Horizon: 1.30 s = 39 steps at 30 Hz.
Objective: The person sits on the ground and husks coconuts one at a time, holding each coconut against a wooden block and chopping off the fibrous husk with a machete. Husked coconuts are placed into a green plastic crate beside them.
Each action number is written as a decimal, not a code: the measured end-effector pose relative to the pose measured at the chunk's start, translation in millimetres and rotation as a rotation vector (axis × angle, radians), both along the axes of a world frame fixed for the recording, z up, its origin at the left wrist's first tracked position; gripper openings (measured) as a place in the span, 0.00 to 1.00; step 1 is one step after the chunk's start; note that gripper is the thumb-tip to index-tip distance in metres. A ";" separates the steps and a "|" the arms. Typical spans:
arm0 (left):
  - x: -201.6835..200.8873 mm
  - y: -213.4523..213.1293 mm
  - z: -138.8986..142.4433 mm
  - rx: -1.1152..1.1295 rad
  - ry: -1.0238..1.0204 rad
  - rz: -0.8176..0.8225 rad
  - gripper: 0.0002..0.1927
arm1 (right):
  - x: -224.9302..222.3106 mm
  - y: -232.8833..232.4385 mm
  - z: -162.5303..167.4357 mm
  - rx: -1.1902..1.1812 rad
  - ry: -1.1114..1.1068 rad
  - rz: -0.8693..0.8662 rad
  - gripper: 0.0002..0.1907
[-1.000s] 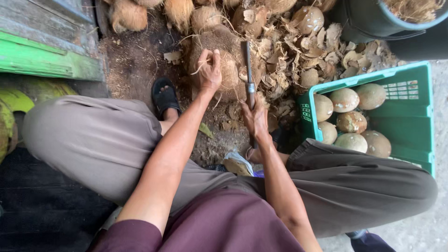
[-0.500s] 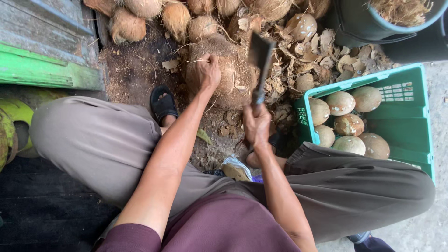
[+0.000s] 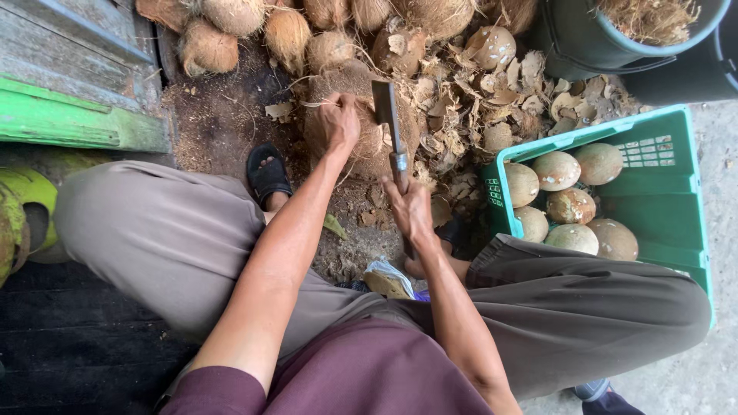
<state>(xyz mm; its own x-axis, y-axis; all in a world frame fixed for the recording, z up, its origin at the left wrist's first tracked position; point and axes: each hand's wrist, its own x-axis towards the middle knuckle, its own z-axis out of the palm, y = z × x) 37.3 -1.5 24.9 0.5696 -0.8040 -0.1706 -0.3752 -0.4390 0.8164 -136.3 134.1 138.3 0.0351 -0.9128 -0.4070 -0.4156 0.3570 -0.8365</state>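
Here, seated, knees apart, looking down.
Left hand: clenched on the top of a husked brown coconut, at 12 o'clock between the feet.
Right hand: gripping the handle of a cleaver; blade upright against the coconut's right side.
Husk scraps: heaped at 1 o'clock.
Green crate: at 3 o'clock, holding peeled pale coconuts.
Unpeeled coconuts: row at 11 o'clock.
Sandal: just left of the coconut.
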 end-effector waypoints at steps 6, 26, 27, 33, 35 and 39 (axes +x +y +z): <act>-3.4 1.4 -0.1 -0.130 -0.051 -0.055 0.18 | -6.9 2.3 4.7 -0.234 -0.174 -0.127 0.15; 1.4 12.3 -3.5 -0.422 -0.045 -0.126 0.17 | 0.0 2.1 -35.7 -0.118 -0.007 -0.013 0.17; 3.4 12.5 -2.6 -0.445 -0.158 -0.172 0.15 | 0.2 2.1 -33.1 -0.062 0.007 -0.005 0.18; 7.1 20.9 9.5 -0.212 -0.264 -0.214 0.13 | -4.6 -5.0 -2.7 -0.066 -0.210 -0.116 0.19; 4.5 22.4 7.3 -0.405 -0.201 -0.229 0.14 | -5.3 -4.8 3.1 -0.159 -0.417 -0.264 0.19; -1.7 19.3 -6.7 -0.560 -0.159 -0.233 0.16 | -5.3 -1.6 -9.9 -0.266 -0.406 -0.200 0.16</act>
